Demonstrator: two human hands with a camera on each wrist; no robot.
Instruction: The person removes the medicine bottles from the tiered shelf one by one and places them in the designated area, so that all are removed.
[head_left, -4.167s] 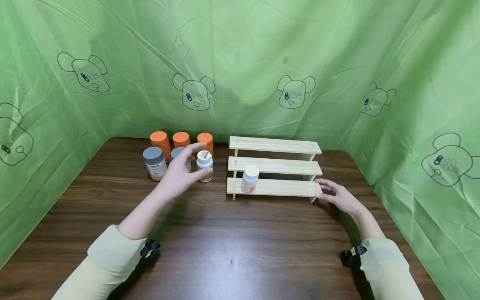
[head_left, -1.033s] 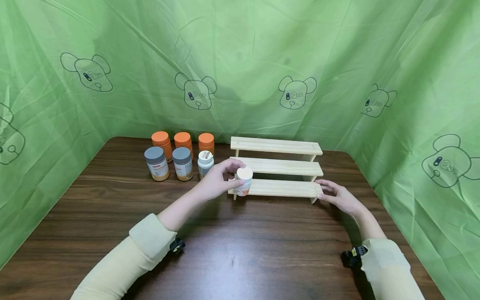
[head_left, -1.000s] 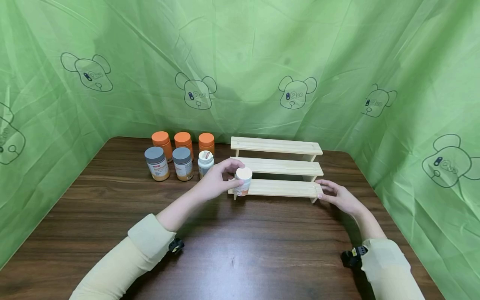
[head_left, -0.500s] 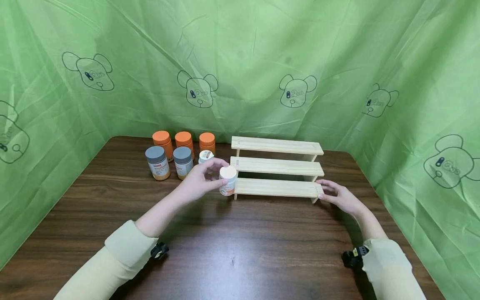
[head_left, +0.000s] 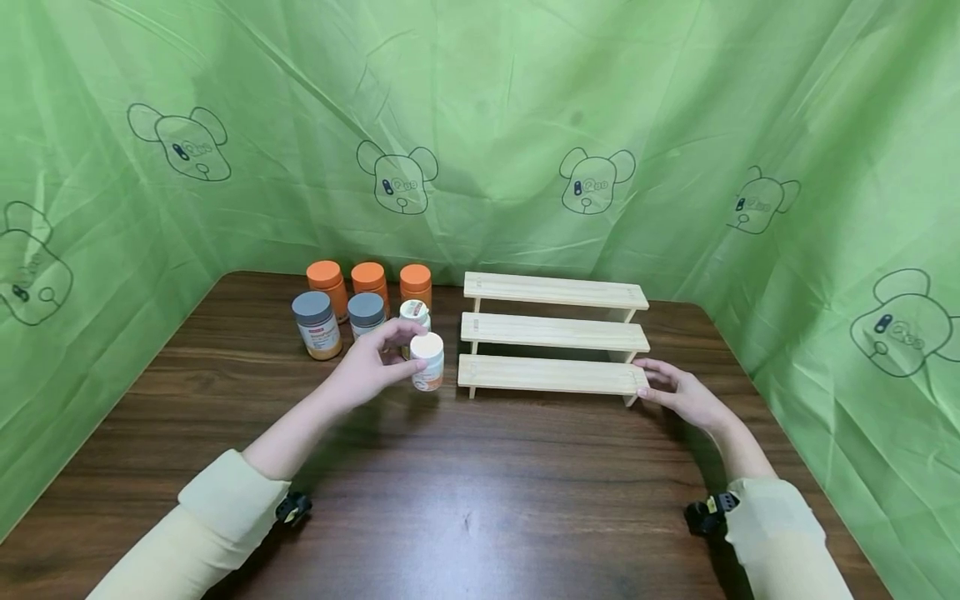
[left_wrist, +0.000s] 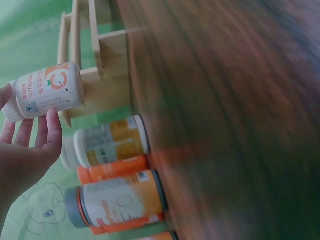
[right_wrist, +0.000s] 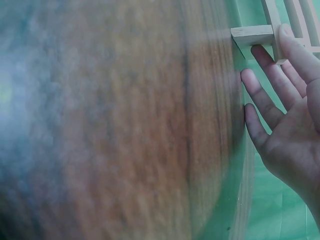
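My left hand [head_left: 366, 365] grips a white vitamin bottle [head_left: 429, 368] between thumb and fingers. In the left wrist view the white bottle [left_wrist: 49, 90] shows its orange fruit print and lies sideways across the picture. It is off the rack, just left of it in the head view, and partly overlaps another white-capped bottle [head_left: 415, 312]. At the right end of the lowest shelf of a three-step wooden rack [head_left: 551, 373], my right hand [head_left: 681, 398] pinches the shelf's end, thumb in front and fingers behind. The right wrist view shows the thumb [right_wrist: 295, 50] against the wood.
Left of the rack stand grey-lidded jars [head_left: 318, 329] in front, with orange-lidded jars [head_left: 327, 287] behind. The dark wooden table [head_left: 480, 500] reaches back to a green curtain [head_left: 495, 100] printed with bear heads.
At first the white vitamin bottle stood on the lowest shelf and my left hand was at the jars. The left hand has since gripped it and carried it left off the rack. The right hand stays put.
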